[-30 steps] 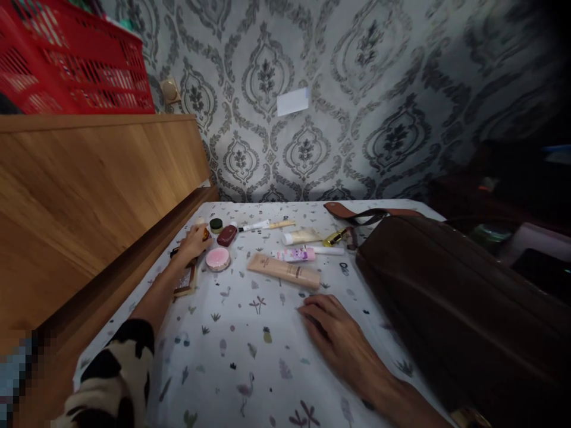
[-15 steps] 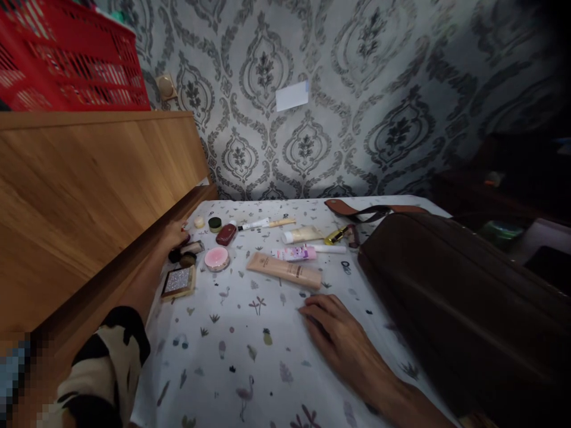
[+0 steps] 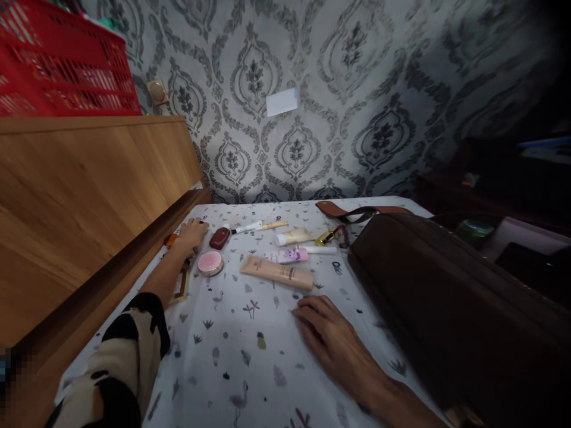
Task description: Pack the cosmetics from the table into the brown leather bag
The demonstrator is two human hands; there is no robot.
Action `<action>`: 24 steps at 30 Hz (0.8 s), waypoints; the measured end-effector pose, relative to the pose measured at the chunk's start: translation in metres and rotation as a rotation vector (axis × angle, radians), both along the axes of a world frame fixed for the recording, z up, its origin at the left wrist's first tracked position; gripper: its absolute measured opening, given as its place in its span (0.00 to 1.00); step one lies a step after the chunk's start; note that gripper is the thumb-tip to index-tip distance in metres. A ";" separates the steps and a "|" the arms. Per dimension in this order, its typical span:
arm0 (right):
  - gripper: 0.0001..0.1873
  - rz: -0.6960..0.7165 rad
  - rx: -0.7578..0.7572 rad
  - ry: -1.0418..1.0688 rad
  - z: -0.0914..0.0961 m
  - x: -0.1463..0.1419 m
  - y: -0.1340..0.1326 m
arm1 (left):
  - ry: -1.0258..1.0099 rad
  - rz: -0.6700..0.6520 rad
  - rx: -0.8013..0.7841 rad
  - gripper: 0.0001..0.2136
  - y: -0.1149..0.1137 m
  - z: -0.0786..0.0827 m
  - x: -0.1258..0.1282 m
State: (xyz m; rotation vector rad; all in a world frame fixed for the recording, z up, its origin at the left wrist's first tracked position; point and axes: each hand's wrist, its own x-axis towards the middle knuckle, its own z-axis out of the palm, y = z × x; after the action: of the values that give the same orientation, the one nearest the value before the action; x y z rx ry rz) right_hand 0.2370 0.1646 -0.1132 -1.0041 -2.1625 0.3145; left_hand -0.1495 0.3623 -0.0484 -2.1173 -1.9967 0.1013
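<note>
My left hand (image 3: 191, 235) reaches to the far left of the patterned tablecloth, its fingers closed down over a small dark-lidded jar (image 3: 203, 223) that is mostly hidden. By its wrist, an amber-orange item (image 3: 171, 240) shows in part, and a glittery gold-edged palette (image 3: 182, 285) is half covered by the forearm. Right of this hand lie a dark red rounded case (image 3: 219, 238) and a round pink compact (image 3: 210, 263). My right hand (image 3: 328, 327) rests on the cloth, loosely open and holding nothing, just nearer than a beige tube (image 3: 279, 273).
Beyond the beige tube lie a pink printed tube (image 3: 288, 255), a cream tube (image 3: 292, 236), a yellow bottle (image 3: 326, 236) and slim tubes (image 3: 247, 227). A large brown bag (image 3: 428, 285) fills the right side. A wooden panel (image 3: 98, 172) bounds the left, under a red basket (image 3: 71, 65).
My left hand has moved right and slightly farther away, from the small items at the left edge onto the dark-lidded jar. My right hand stays put. The view has shifted slightly.
</note>
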 end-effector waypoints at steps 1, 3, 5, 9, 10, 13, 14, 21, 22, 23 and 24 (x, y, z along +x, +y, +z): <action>0.11 0.001 -0.004 -0.002 0.000 0.000 0.000 | 0.004 0.019 0.005 0.17 -0.001 0.003 0.000; 0.11 0.004 -0.008 -0.003 0.001 0.000 0.000 | -0.005 0.034 0.018 0.18 -0.004 0.005 0.004; 0.11 0.007 -0.013 -0.006 0.001 0.000 0.000 | -0.017 0.018 0.017 0.20 -0.006 0.003 0.015; 0.12 0.004 -0.036 -0.010 0.003 0.000 0.000 | -0.035 -0.030 -0.035 0.26 -0.009 -0.006 0.039; 0.12 0.003 -0.038 -0.009 0.004 0.000 -0.001 | -0.036 -0.030 -0.041 0.26 -0.009 -0.006 0.042; 0.12 0.003 -0.038 -0.005 0.005 0.001 -0.002 | -0.027 0.007 -0.026 0.22 -0.013 -0.001 0.044; 0.12 0.003 -0.036 -0.005 0.005 0.001 -0.002 | -0.022 0.023 -0.015 0.21 -0.015 0.002 0.043; 0.12 0.001 -0.021 -0.010 0.004 0.000 -0.001 | -0.055 -0.057 0.041 0.19 -0.018 0.007 0.082; 0.12 0.000 -0.016 -0.008 0.004 0.001 -0.001 | -0.071 -0.097 0.024 0.19 -0.015 0.003 0.097; 0.12 -0.001 -0.015 -0.007 0.004 0.001 0.000 | -0.086 -0.139 0.003 0.20 -0.011 -0.002 0.114; 0.12 -0.001 -0.015 -0.007 0.003 0.001 0.000 | -0.102 -0.176 -0.021 0.21 -0.007 -0.007 0.131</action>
State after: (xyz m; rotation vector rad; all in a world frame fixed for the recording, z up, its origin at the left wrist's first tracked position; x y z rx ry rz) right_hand 0.2378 0.1644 -0.1101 -1.0156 -2.1691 0.3278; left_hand -0.0187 0.3553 -0.0553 -2.3445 -1.8590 -0.0155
